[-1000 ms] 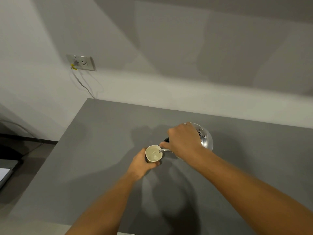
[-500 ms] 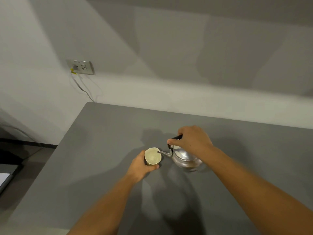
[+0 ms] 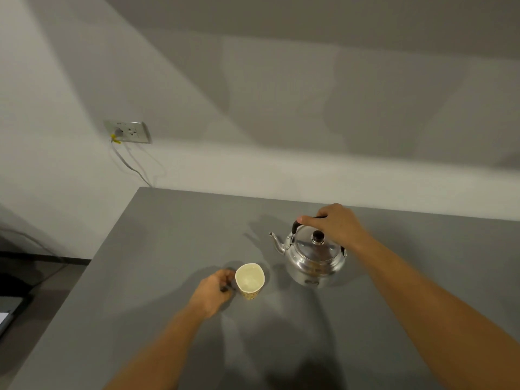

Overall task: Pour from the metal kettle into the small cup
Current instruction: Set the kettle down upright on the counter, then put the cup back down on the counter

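Observation:
The shiny metal kettle [image 3: 312, 260] stands upright on the grey table [image 3: 168, 235], spout pointing left, its black lid knob showing. My right hand [image 3: 337, 225] is closed over the kettle's black handle from above. The small pale cup [image 3: 250, 280], patterned on the outside, stands on the table left of and nearer than the kettle, clear of the spout. My left hand [image 3: 216, 291] rests just left of the cup, fingers loosely curled, not wrapped around it. I cannot make out any liquid in the cup.
The table's left edge drops to a dark floor [image 3: 33, 277]. A wall socket [image 3: 128, 132] with a grey cable hanging from it sits on the white wall behind the table's far left corner. A flat object [image 3: 7, 316] lies at the far left edge.
The kettle went from tilted over the cup to upright on the table, further right. My left hand has let go of the cup and drawn back to its left.

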{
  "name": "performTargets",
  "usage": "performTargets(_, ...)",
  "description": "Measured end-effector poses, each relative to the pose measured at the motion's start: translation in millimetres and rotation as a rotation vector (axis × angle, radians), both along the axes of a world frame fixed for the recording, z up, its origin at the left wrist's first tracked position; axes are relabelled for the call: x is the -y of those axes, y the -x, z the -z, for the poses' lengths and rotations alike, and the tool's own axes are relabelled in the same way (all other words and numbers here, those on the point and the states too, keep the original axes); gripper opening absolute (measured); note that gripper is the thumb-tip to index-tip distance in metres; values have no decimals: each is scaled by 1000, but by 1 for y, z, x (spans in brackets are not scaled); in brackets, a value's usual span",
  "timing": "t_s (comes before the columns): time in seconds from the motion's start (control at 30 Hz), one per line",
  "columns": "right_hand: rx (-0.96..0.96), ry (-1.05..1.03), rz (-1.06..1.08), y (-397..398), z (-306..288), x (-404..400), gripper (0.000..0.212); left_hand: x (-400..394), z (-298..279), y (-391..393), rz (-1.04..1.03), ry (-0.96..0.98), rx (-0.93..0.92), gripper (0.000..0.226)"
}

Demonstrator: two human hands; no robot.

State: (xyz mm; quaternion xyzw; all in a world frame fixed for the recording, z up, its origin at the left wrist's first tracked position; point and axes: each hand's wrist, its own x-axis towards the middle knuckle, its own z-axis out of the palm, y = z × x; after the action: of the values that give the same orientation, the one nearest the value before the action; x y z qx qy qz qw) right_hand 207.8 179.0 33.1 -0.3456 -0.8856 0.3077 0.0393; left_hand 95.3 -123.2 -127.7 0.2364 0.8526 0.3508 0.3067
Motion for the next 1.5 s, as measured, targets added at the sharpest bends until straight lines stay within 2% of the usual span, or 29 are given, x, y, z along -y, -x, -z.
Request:
performTargets(0.27,-68,-12,138,48,-7,-82,77,-39,-2,46,-79,-37,-19,36)
performTargets(0.47,-34,29,124,69,11,-92,70,-20,5,47,-156,-26,-19,28)
performTargets(0.7,-39,70,153,95,26,-125,64,-46,5,76,-157,-60,-14,18)
performTargets(1.17,-40,136,144,111,43,-142,58,-63,-1,94,-136,-42,-67,18)
performTargets(1.5,13,-21,25,106,34,-138,47,-68,-8,93,-147,-63,-64,20)
